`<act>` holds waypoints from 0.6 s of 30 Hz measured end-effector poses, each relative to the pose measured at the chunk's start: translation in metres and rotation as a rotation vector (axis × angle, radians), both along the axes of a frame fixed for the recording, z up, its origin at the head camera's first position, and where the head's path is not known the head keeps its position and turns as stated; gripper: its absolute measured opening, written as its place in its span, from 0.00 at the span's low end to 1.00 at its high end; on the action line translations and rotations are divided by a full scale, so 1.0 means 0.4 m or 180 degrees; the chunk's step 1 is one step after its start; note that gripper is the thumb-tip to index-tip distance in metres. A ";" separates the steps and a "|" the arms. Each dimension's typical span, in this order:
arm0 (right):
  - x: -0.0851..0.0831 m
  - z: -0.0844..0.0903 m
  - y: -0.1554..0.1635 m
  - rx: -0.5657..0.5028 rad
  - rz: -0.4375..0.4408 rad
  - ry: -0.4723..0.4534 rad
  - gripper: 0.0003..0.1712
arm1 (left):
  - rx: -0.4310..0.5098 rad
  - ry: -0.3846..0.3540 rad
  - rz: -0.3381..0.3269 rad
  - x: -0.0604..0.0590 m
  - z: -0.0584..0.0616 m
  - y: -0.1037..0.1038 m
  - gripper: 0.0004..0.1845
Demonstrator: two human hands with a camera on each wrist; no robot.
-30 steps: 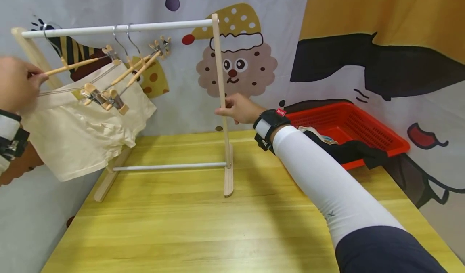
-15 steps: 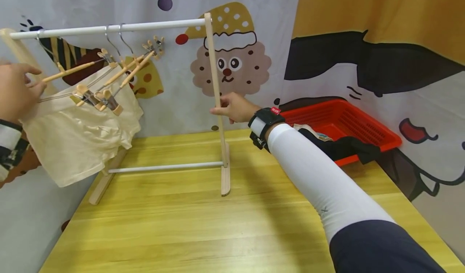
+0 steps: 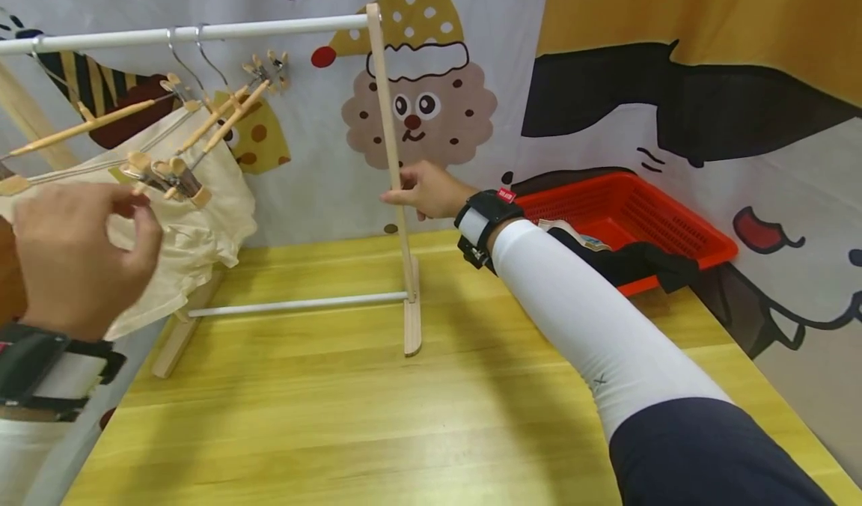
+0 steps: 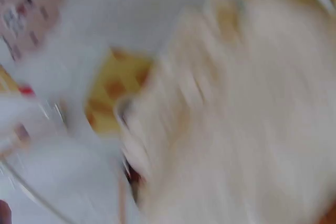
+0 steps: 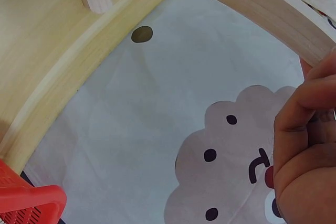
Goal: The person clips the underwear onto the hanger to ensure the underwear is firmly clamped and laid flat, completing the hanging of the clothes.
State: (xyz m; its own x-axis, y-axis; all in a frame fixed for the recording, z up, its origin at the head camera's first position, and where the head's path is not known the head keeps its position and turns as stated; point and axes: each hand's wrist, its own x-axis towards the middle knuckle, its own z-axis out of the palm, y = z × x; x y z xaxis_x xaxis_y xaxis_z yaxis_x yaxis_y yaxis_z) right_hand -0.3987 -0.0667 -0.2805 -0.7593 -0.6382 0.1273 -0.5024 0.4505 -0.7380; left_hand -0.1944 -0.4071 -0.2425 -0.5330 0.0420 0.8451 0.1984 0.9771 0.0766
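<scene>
One pair of cream shorts [image 3: 195, 236] is up on a clip hanger [image 3: 94, 126] on the white rail [image 3: 135, 38], so I'd call that bit done. Left hand [image 3: 84, 251] is right in front, loosely bent, seemingly holding nothing. Two more hangers [image 3: 236, 117] look bare. Right hand [image 3: 434, 190] pinches the rack post [image 3: 388, 109]. Black clothing [image 3: 640, 263] draped over the red basket [image 3: 663, 218] is probably what's left.
</scene>
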 end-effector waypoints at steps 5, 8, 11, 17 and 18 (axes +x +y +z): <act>-0.006 -0.005 -0.005 -0.0009 0.0011 0.0010 0.14 | 0.0284 0.0479 -0.0724 -0.004 -0.111 0.115 0.20; -0.009 -0.011 -0.007 -0.0024 0.0043 0.0003 0.15 | 0.0544 0.0670 -0.0955 -0.009 -0.160 0.177 0.17; -0.013 -0.015 -0.005 -0.0038 0.0027 -0.0007 0.14 | 0.0663 0.0735 -0.1268 -0.021 -0.205 0.248 0.14; -0.012 -0.014 -0.001 -0.0048 -0.0013 0.0024 0.12 | 0.0694 0.0454 -0.1883 -0.047 -0.264 0.397 0.09; -0.011 -0.014 -0.003 -0.0049 0.0006 0.0032 0.12 | 0.0693 0.0400 -0.1976 -0.048 -0.271 0.419 0.08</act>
